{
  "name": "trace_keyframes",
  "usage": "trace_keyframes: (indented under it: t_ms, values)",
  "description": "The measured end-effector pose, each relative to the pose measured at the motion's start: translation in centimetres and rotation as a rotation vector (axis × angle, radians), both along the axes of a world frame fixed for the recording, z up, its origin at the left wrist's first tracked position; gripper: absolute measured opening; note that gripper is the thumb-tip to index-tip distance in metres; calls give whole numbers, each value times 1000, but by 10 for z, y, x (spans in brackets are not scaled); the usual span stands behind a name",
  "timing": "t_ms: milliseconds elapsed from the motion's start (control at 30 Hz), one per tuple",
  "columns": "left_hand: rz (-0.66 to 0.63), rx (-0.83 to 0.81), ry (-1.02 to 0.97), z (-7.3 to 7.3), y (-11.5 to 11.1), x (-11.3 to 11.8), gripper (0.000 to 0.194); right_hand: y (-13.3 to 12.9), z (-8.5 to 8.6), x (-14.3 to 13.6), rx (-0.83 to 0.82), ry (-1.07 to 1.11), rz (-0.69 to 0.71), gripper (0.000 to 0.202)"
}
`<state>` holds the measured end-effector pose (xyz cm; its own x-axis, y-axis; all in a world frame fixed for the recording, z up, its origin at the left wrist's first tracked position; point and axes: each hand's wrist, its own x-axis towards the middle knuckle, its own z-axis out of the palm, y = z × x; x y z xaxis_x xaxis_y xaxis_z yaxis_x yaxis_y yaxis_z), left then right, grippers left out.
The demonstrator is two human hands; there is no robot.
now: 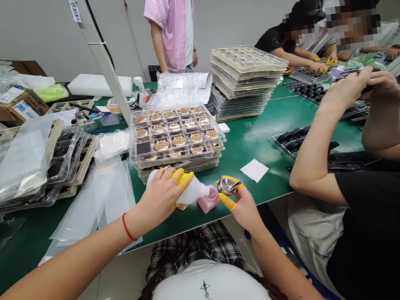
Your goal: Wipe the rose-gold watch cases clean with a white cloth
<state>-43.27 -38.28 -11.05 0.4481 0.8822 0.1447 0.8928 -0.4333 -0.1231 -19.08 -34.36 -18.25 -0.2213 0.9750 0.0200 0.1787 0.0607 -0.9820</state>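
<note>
My left hand [161,192], with yellow finger cots on some fingertips, is closed round a white plastic bottle [192,192]. The bottle lies tilted, its narrow end pointing right toward a small pink holder [208,202] on the green table. Beside that holder, my right hand [243,207] grips a small round metal piece [226,186] with a short lever-like part between yellow-capped fingers; its exact kind is unclear. Under the bottle a gold-coloured round watch part [182,206] shows partly. Just beyond, a clear compartment tray [179,156] holds rows of similar gold parts.
A tall stack of trays [246,80] stands behind on the right. A white paper square [255,170] lies right of my hands. Stacked trays [11,170] and plastic sheets [111,191] fill the left. A co-worker's arm [312,140] is close on the right.
</note>
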Motion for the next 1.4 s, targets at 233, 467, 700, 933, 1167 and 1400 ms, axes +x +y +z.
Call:
trace_keyframes:
  t_ms: [233, 467, 700, 933, 1167, 1400]
  values:
    - [-4, -11, -9, 1, -2, 0, 48, 1, 1, -1, -19, -20, -9, 39]
    - [10, -22, -15, 2, -2, 1, 50, 1, 1, -2, 7, -27, 1, 38]
    - [13, -42, -13, 3, -2, 1, 51, 2, -1, -2, 2, -24, 14, 39]
    - [7, -45, -22, 4, -3, 1, 49, 2, -3, -2, -16, -15, 16, 41]
    - [12, -57, -24, 2, -1, 1, 51, 1, -3, -3, -18, -2, 27, 38]
    - [39, -104, -81, -8, -3, -2, 62, 1, -7, -3, -6, -16, 17, 36]
